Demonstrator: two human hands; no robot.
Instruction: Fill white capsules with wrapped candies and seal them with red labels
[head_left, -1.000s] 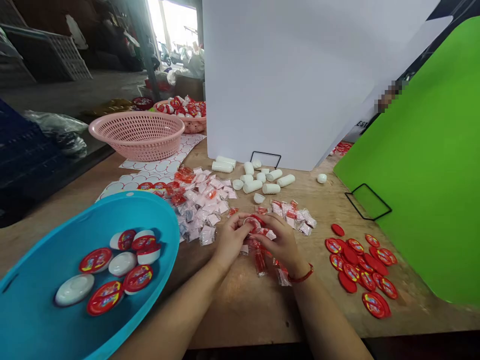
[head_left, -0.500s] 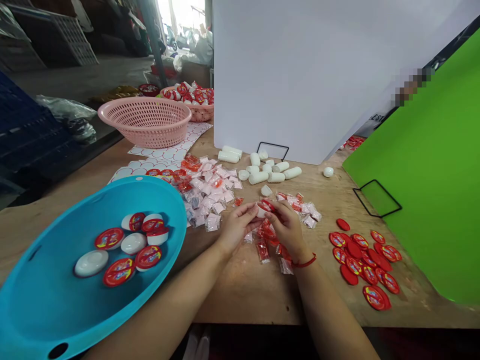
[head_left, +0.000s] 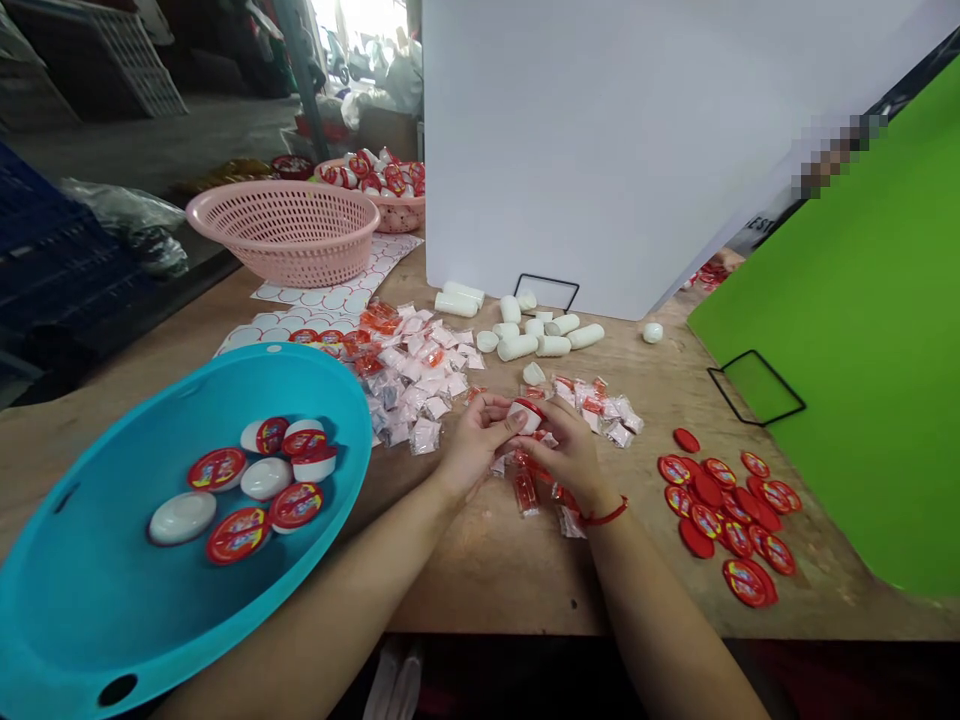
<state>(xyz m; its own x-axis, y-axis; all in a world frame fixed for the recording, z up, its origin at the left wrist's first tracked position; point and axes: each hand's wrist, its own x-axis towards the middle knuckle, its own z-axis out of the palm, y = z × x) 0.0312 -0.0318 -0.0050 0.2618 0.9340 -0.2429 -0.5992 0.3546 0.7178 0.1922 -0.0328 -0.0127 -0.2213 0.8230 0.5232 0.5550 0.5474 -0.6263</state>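
Between my hands is a small white plastic cup with a red lid (head_left: pixel 527 414) on its upper side. My left hand (head_left: pixel 477 445) grips the cup with thumb and fingers from the left. From the other side my right hand (head_left: pixel 568 452) closes around it; part of the lid is hidden by the fingers. Red clear sachets (head_left: pixel 526 492) lie on the table just beneath. To the left spreads a heap of pale pink sachets (head_left: pixel 420 375), and a smaller group of sachets (head_left: pixel 596 405) lies beyond my right hand. A loose white cup (head_left: pixel 533 374) rests just past the fingers.
A blue basin (head_left: pixel 97 600) at left holds several red-lidded cups. Loose red lids (head_left: pixel 705 490) lie at right. Stacked white cups (head_left: pixel 517 347) stand before a white partition (head_left: pixel 585 150). A green partition (head_left: pixel 862 400), a pink basket (head_left: pixel 300 255) and a filled basket (head_left: pixel 401 215) border the table.
The cup has turned in my hands: its white side now faces me with the red lid along the top. My right fingers have shifted around it.
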